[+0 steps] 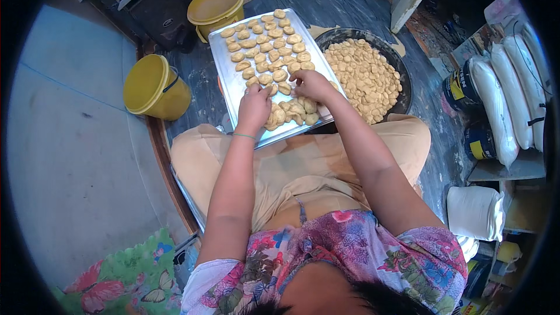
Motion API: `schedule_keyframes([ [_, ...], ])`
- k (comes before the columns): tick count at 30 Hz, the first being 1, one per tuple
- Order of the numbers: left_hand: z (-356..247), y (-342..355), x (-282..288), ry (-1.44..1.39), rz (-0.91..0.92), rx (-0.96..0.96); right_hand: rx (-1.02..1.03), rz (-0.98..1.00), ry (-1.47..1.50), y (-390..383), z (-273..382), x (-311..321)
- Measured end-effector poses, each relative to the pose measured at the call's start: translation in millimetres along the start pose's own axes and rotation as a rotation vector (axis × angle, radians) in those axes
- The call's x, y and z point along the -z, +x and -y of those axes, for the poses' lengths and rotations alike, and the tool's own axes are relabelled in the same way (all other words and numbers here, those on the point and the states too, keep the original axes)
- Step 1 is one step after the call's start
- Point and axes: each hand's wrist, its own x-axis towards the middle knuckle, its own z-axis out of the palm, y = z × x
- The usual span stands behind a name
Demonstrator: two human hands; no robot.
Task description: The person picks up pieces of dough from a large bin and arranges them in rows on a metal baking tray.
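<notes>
A metal baking tray (224,76) rests on my knees and holds several rows of small tan dough pieces (265,46). A loose heap of dough pieces (291,112) lies at the tray's near end. My left hand (254,108) rests on the tray beside that heap, its fingers curled down onto the pieces. My right hand (312,84) reaches over the nearest row, fingertips pinching a dough piece. A dark round pan (392,58) full of more dough pieces (364,79) sits to the right of the tray.
Two yellow lidded buckets (153,87) (214,7) stand left of and behind the tray. White filled sacks (507,90) and tins (461,87) line the right side. A dark machine (157,0) sits at the back left. A floral mat (128,280) lies at the lower left.
</notes>
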Motion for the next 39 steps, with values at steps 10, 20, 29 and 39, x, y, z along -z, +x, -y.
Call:
schedule_keyframes([
  [10,-15.3,26.0,-11.1,-0.015,-0.010,-0.155,0.027,-0.094,-0.217,-15.2,-7.2,16.3],
  [20,-15.5,39.3,-24.4,0.042,-0.077,-0.037,0.111,-0.210,0.047,-5.6,-32.9,9.8],
  [29,-17.4,42.3,-29.4,0.194,0.003,-0.084,-0.066,0.099,0.165,-19.5,-43.9,40.8],
  [39,-40.4,41.4,-26.5,0.086,0.078,-0.293,-0.103,-0.179,0.431,-11.4,-54.8,28.5],
])
